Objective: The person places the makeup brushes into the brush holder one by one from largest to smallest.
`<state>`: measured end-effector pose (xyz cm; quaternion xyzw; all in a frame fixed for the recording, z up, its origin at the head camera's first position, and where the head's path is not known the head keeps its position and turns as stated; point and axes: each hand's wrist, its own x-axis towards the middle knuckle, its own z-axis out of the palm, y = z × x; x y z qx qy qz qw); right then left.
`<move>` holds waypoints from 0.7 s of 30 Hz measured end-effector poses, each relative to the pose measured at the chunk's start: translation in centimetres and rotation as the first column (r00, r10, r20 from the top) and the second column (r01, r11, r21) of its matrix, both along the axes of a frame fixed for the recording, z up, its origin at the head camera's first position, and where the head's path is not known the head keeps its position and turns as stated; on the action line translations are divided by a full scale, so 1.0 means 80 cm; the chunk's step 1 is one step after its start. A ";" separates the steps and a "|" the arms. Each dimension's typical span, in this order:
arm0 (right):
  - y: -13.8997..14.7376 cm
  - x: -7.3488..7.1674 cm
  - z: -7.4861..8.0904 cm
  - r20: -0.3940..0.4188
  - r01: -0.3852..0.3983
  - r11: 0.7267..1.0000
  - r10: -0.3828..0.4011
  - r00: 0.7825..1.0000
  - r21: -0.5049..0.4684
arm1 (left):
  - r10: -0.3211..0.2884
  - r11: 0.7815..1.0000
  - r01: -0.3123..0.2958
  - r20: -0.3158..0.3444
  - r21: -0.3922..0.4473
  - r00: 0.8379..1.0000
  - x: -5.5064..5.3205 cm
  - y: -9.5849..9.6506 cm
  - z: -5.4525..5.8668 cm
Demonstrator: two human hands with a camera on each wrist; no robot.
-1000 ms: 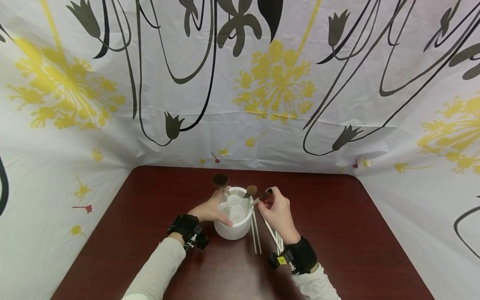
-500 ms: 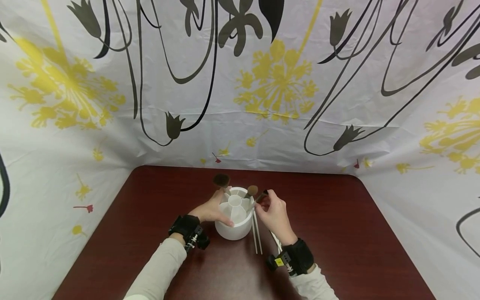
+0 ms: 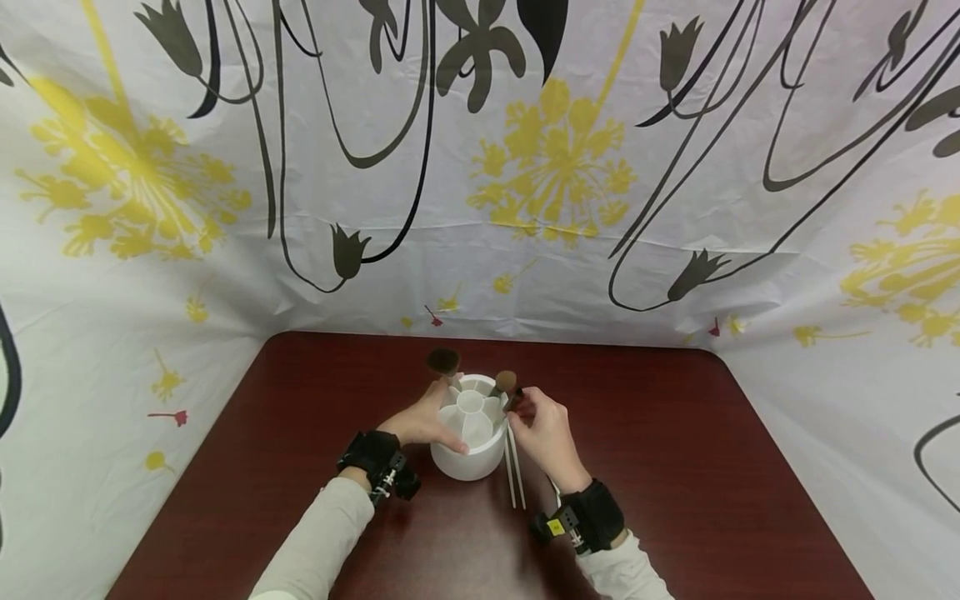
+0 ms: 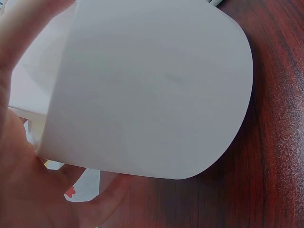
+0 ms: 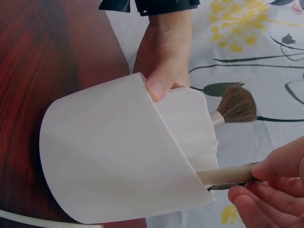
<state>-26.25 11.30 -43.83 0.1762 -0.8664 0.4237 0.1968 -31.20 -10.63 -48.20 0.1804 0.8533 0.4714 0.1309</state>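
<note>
A round white makeup brush holder (image 3: 467, 463) with petal-shaped compartments stands upright on the table. My left hand (image 3: 422, 421) grips it from the left, thumb over the near rim and the other fingers round the far side. At the holder's right edge my right hand (image 3: 546, 432) pinches a makeup brush (image 5: 229, 175) by its upper part; the lower part is inside a compartment, and the fingers cover much of its head. Two other brushes stand in the holder: a large dark one (image 3: 443, 361) at the back left and a brown one (image 3: 506, 382) at the back right.
Thin white sticks (image 3: 516, 471) lie on the dark red-brown table (image 3: 697, 467) right of the holder. Another white piece (image 3: 556, 492) shows partly beneath my right wrist. A patterned white cloth (image 3: 480, 283) hangs behind the table.
My right hand has moved left and slightly down, and the brush it holds has sunk deeper into the compartment. My left hand and the holder have stayed nearly still.
</note>
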 end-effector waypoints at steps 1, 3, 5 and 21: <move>0.000 0.001 0.000 0.003 0.000 1.000 0.000 1.000 -0.002 | 0.000 1.000 0.000 -0.001 -0.002 1.000 0.000 0.000 0.000; 0.002 0.001 0.000 0.013 0.005 1.000 -0.005 1.000 -0.011 | -0.001 1.000 0.001 0.003 -0.005 1.000 0.000 0.000 0.001; 0.006 0.002 0.001 0.029 0.012 1.000 -0.011 1.000 -0.027 | 0.002 1.000 -0.001 0.010 -0.007 1.000 0.001 0.001 0.002; 0.070 -0.005 -0.026 0.134 0.128 0.992 -0.129 0.983 0.016 | -0.006 0.999 0.004 -0.041 -0.033 0.999 0.001 0.002 -0.001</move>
